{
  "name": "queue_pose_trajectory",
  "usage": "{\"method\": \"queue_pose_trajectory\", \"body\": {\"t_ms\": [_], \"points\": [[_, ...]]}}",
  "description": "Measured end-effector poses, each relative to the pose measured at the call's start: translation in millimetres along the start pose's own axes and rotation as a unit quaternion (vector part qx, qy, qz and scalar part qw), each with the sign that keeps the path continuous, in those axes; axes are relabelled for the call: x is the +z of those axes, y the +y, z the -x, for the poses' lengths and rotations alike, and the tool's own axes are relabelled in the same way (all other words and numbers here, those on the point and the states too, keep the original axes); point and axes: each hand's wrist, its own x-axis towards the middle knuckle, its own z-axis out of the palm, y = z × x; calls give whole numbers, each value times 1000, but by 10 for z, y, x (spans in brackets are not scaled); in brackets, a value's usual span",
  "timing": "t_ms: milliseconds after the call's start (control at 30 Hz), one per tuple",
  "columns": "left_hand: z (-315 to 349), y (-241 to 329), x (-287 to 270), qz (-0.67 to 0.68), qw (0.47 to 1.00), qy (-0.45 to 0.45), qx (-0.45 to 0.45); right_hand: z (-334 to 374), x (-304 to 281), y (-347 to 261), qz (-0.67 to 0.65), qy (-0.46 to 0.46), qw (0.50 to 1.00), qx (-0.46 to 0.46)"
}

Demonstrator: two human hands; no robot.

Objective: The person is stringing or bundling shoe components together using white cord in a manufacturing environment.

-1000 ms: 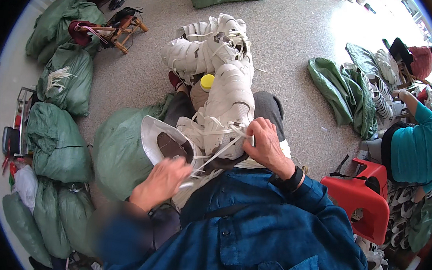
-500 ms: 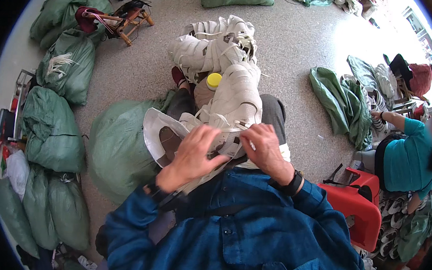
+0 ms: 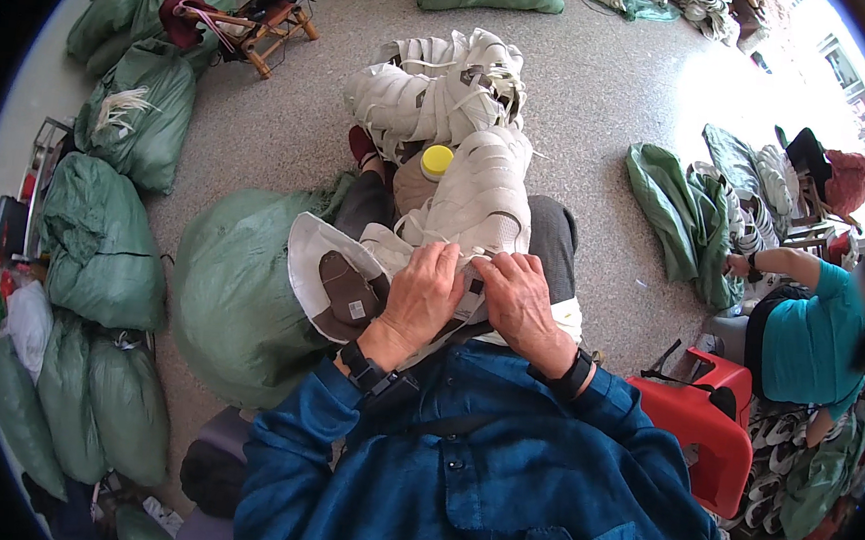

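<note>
Both hands are close together over my lap, at the near end of a long nested stack of white shoe uppers. My left hand is closed in a pinch on a cream shoelace. Just to its right, my right hand pinches the same lace, thumb and fingers pressed together. Beneath them lies the nearest upper, its tongue partly showing between the hands. A white upper with a brown-grey lining lies open beside my left wrist. Past the stack's left side stands a container with a yellow lid.
A full green sack leans by my left leg. More green sacks line the left wall, near a small wooden stool. To the right are a red plastic chair and a co-worker in a teal shirt beside more shoes.
My hands, which were raised and apart with the left fingers spread, have come down and together onto the lace. The view has shifted slightly.
</note>
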Motion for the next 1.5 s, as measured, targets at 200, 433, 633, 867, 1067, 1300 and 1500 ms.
{"method": "queue_pose_trajectory", "body": {"t_ms": [200, 433, 633, 867, 1067, 1300, 1500], "points": [[-67, -85, 136, -66, 996, -1, 54, 10, 52, -10, 26, -16, 1000, -5], [-68, -114, 137, -2, 1000, 15, 23, -59, 106, -24, 40, -11, 999, -18], [-64, -114, 121, 56, 996, 74, -1, -37, 144, 28, 44, 18, 998, -42], [-136, -192, 172, 63, 995, 71, 10, -2, 75, 47, 67, -35, 995, -66], [-163, -234, 155, 108, 992, 61, -14, -16, 97, 53, 63, -29, 996, -61], [-181, -204, 41, 227, 970, -27, -85, -116, 292, 47, 28, 60, 998, 4], [-134, -183, 31, 245, 965, 2, -89, -111, 12, 5, 23, 20, 998, -50]]}}
